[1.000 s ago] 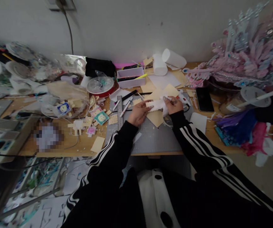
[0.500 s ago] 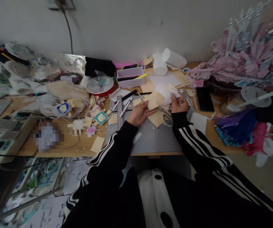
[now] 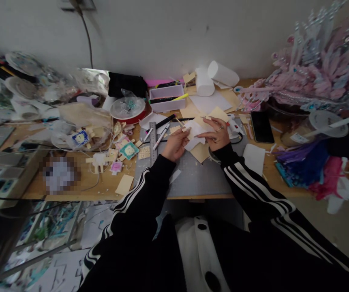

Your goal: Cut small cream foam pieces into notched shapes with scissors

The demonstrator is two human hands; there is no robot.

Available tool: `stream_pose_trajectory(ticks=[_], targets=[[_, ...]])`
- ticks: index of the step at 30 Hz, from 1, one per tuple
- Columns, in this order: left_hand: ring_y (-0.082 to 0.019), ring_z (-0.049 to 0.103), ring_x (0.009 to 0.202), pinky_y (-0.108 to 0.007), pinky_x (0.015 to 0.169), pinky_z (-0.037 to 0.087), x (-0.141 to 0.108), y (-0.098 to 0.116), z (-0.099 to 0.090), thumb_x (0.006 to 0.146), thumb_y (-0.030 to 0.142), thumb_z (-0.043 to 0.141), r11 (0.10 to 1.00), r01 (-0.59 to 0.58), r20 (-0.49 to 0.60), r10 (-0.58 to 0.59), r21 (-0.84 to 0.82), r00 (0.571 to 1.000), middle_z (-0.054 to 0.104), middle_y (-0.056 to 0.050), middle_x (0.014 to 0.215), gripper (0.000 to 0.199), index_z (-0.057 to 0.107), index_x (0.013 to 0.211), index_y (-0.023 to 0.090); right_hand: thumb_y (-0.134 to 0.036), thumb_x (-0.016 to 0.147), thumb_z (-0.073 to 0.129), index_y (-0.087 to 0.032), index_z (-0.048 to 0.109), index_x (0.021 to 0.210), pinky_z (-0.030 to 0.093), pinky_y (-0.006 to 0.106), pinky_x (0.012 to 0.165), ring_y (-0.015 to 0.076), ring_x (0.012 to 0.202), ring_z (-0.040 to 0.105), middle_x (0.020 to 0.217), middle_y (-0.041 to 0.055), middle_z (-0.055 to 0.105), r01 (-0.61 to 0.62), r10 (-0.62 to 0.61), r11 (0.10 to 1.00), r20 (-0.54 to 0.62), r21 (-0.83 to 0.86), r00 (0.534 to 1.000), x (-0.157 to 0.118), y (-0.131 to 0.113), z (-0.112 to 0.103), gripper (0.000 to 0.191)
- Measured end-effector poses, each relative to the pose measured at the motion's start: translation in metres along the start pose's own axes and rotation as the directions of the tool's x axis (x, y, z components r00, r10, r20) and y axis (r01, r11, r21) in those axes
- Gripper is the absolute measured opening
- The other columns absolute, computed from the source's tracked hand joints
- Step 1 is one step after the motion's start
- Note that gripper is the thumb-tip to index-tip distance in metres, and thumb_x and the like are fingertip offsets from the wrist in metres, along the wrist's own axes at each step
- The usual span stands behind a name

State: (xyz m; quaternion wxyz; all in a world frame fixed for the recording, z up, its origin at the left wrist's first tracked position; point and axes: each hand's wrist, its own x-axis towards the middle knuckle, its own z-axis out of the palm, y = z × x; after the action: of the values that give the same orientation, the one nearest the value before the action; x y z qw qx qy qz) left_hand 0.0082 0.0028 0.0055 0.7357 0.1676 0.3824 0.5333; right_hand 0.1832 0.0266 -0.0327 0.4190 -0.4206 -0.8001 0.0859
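Over the cutting mat [image 3: 198, 182] my left hand [image 3: 176, 144] is closed, pinching the left side of a thin white paper [image 3: 193, 132]. The scalloped cream piece seen earlier is mostly hidden, apparently behind this paper. My right hand [image 3: 218, 134], with a ring on one finger, grips the paper's right side between long, extended fingers. A cream sheet [image 3: 221, 113] shows just behind the right hand. Below the paper a cream square [image 3: 200, 152] lies on the mat, and scissors [image 3: 213, 156] are largely covered by the right hand.
Left of my hands are a steel ruler [image 3: 153, 144], a white pen [image 3: 161, 136] and decorated square pieces [image 3: 129, 151]. A lilac tray [image 3: 167, 106] of pens stands behind. At right are a black phone [image 3: 262, 127], a lidded cup [image 3: 312, 127] and pink tiaras [image 3: 323, 69].
The white paper has come left and down, over the scalloped cream piece, and my left fingers now pinch it. My right hand has shifted left and turned, its fingers stretching across the paper.
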Motion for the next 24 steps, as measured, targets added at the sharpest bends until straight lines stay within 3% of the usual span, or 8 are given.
stream_pose_trajectory(ticks=[5, 11, 20, 24], targets=[[-0.02, 0.072, 0.1, -0.036, 0.098, 0.055, -0.0028, -0.0029, -0.0007, 0.083, -0.002, 0.058, 0.999, -0.038, 0.072, 0.036, 0.03, 0.997, 0.077, -0.007, 0.09, 0.021, 0.068, 0.094, 0.012, -0.009, 0.079, 0.063, -0.032, 0.081, 0.078, 0.042, 0.053, 0.112, 0.0287, 0.126, 0.048, 0.133, -0.0004, 0.062, 0.029, -0.029, 1.0, 0.054, 0.003, 0.998, -0.0015, -0.0023, 0.0033, 0.029], [-0.023, 0.068, 0.11, -0.037, 0.1, 0.053, 0.0006, -0.0055, -0.0005, 0.083, 0.004, 0.064, 0.998, -0.061, -0.004, 0.061, -0.004, 0.998, 0.077, -0.009, 0.099, 0.014, 0.069, 0.093, 0.012, -0.004, 0.075, 0.066, -0.033, 0.08, 0.078, 0.04, 0.053, 0.114, 0.0297, 0.129, 0.046, 0.137, -0.0017, 0.058, 0.01, -0.009, 1.0, 0.158, 0.0, 0.987, -0.0002, -0.0074, 0.0032, 0.032], [-0.019, 0.068, 0.11, -0.034, 0.101, 0.052, 0.0056, -0.005, -0.0024, 0.088, 0.006, 0.059, 0.991, -0.117, -0.041, 0.114, -0.069, 0.993, 0.076, -0.007, 0.098, 0.015, 0.067, 0.099, 0.013, -0.003, 0.073, 0.065, -0.028, 0.079, 0.076, 0.041, 0.05, 0.113, 0.0288, 0.127, 0.048, 0.134, 0.0007, 0.061, 0.028, -0.037, 0.997, 0.116, 0.075, 0.993, -0.002, -0.0003, 0.0064, 0.029], [-0.018, 0.071, 0.1, -0.031, 0.096, 0.055, 0.0052, -0.0041, -0.0032, 0.088, 0.004, 0.058, 0.992, -0.1, -0.039, 0.097, -0.078, 0.995, 0.077, -0.006, 0.088, 0.012, 0.067, 0.09, 0.012, -0.009, 0.075, 0.063, -0.028, 0.076, 0.1, 0.043, 0.051, 0.109, 0.0296, 0.122, 0.054, 0.131, 0.0042, 0.064, 0.021, -0.026, 0.993, 0.041, 0.117, 0.999, -0.0021, -0.0011, 0.0033, 0.034]])
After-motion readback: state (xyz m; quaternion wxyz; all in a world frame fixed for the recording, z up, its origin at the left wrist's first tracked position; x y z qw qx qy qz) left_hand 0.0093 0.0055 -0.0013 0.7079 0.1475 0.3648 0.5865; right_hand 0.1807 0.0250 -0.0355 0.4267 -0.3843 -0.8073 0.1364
